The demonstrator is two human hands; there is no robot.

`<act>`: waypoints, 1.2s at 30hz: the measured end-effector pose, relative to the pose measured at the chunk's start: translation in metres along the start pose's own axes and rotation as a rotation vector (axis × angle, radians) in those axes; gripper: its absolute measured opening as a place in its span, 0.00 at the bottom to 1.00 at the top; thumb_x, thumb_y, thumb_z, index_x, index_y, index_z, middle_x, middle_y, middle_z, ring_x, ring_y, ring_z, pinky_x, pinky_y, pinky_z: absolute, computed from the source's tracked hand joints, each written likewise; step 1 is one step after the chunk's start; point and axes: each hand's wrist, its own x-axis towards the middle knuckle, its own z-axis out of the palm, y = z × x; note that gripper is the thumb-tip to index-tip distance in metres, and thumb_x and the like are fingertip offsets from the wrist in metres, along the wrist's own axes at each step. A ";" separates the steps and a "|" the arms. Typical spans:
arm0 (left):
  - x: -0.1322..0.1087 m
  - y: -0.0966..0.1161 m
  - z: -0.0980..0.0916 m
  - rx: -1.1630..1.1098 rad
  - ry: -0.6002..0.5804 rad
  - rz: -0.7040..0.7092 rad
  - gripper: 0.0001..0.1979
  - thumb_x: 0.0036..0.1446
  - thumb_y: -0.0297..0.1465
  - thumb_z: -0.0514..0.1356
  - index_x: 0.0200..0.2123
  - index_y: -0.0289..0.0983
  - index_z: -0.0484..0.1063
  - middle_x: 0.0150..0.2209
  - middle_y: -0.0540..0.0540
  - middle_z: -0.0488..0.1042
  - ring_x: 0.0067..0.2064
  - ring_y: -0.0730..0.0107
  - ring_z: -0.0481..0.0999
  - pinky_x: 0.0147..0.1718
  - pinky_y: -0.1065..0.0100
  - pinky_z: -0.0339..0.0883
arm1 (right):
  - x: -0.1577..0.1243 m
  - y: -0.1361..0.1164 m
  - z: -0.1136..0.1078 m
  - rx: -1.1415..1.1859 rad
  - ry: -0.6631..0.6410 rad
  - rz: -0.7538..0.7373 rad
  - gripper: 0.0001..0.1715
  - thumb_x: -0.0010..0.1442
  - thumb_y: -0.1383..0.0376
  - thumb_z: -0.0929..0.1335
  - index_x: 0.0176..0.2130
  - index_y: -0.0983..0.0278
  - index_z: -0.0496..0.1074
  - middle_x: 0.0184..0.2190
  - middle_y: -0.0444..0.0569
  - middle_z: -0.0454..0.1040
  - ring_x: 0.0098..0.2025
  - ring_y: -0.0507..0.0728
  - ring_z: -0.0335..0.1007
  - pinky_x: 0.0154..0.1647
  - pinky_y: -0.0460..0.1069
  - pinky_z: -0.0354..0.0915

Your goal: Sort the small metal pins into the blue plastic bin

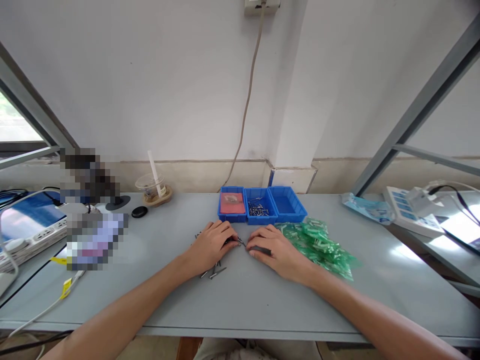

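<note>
Steady the slim metal pins (217,273) against the grey tabletop (240,305) with a light touch, and turn them with your fingertips rather than your wrists; the loose ones beside and under your left hand (215,242) could easily scatter. Your right hand (275,250) grasps a dark grey strip (261,250) between thumb and fingers, best kept low and level. Your left fingers curl over some pins, but the pieces are too small there to tell whether any is gripped. Both hands sit palm down, fingertips facing and nearly meeting, just in front of the blue bins (261,220), forearms angled in from either side.
</note>
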 end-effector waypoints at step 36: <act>-0.001 0.006 -0.002 -0.056 0.002 0.065 0.05 0.69 0.34 0.63 0.46 0.42 0.76 0.47 0.48 0.79 0.51 0.58 0.73 0.54 0.55 0.63 | 0.001 0.007 0.005 -0.068 0.032 0.026 0.10 0.74 0.62 0.67 0.50 0.56 0.78 0.50 0.51 0.79 0.52 0.64 0.69 0.56 0.61 0.64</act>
